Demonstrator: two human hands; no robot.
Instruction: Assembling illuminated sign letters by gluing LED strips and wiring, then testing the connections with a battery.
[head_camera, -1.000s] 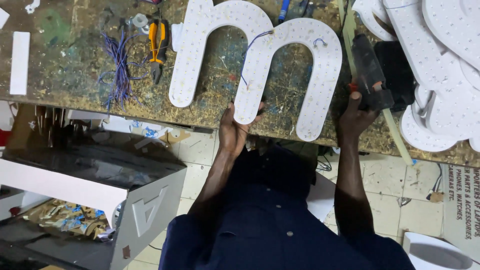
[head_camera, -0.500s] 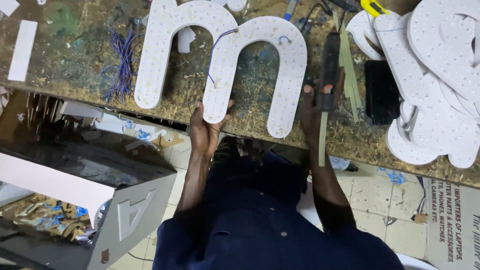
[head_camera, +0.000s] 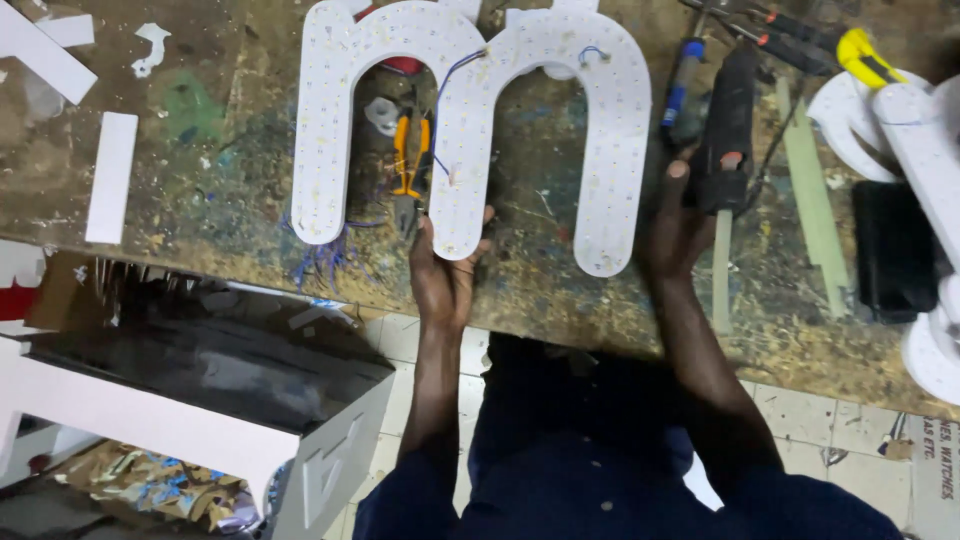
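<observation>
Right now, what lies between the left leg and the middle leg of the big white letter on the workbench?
In the head view, orange-handled pliers lie on the workbench between those two legs of the white letter, just above the left hand.

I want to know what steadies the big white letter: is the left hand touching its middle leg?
Touching. The head view shows the left hand gripping the bottom of the white m-shaped letter, fingers wrapped around the middle leg's end.

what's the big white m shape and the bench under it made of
The m-shaped letter looks like matte white plastic or foam board, dotted with small LED points and thin wires. The bench seems to be worn wood, its surface scuffed and splattered with paint.
</observation>
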